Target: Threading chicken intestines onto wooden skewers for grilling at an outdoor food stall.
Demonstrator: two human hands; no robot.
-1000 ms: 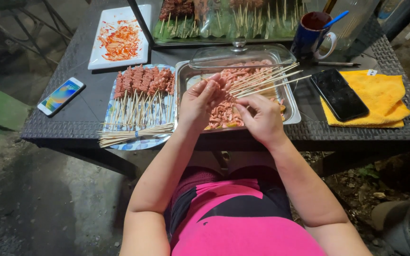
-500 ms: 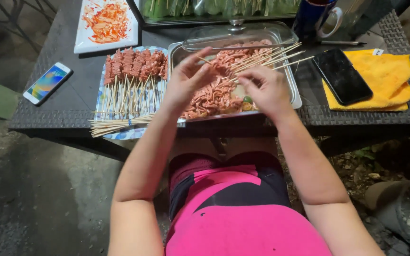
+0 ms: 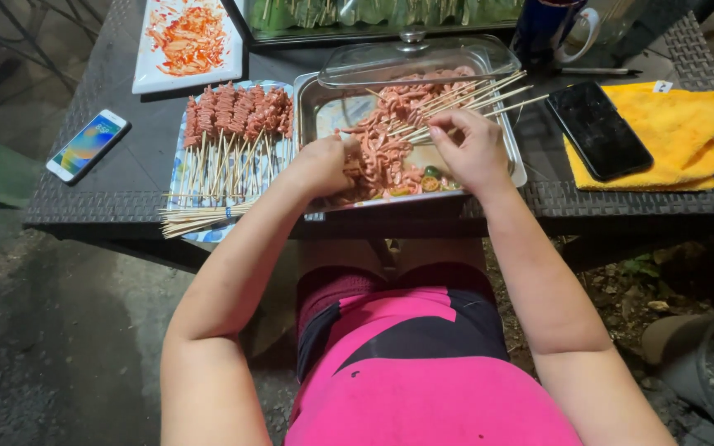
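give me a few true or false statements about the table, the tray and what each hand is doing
1. Both hands are over the metal tray of raw meat. True.
2. The right hand holds a mug. False: its fingers touch bare wooden sticks; the mug stands apart.
3. The black phone lies on a yellow cloth. True.
4. The finished skewers lie right of the tray. False: they are on its left.
5. The left hand rests on the white phone. False: it is in the meat.
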